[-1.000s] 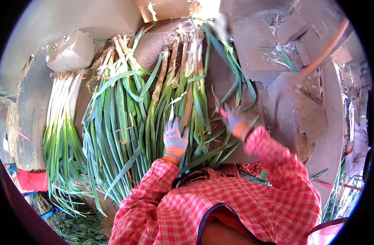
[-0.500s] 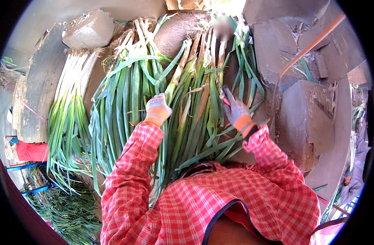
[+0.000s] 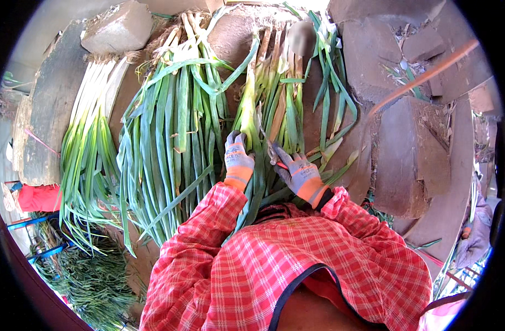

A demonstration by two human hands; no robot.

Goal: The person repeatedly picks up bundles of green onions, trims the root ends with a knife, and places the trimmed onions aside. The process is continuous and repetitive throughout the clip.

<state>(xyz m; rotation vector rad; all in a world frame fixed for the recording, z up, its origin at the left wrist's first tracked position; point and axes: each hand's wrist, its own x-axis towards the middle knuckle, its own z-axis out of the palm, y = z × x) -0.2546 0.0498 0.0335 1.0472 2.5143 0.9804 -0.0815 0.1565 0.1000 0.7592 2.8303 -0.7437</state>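
Note:
Several long green onions (image 3: 277, 118) lie before me, root ends far away and leaves toward my body. My left hand (image 3: 238, 160), in a grey and orange glove, is closed around one thick green onion stalk (image 3: 247, 118). Close by on the right, my right hand (image 3: 303, 174) wears a matching glove and is closed on what looks like a small knife (image 3: 273, 153). Its thin blade points away from me, among the leaves beside the stalk. The fingers partly hide its handle.
To the left lie a thick bunch of green onions (image 3: 172, 110) and a paler, cleaner bunch (image 3: 92, 110) beside a grey wooden board (image 3: 48, 116). Brown blocks (image 3: 409, 160) stand at the right, near a reddish-brown rod (image 3: 429, 77). More greens (image 3: 87, 281) lie at lower left.
Both hands have drawn closer to my body and to each other. My left hand moved right and nearer; my right hand came left and nearer with the knife. The view has shifted slightly.

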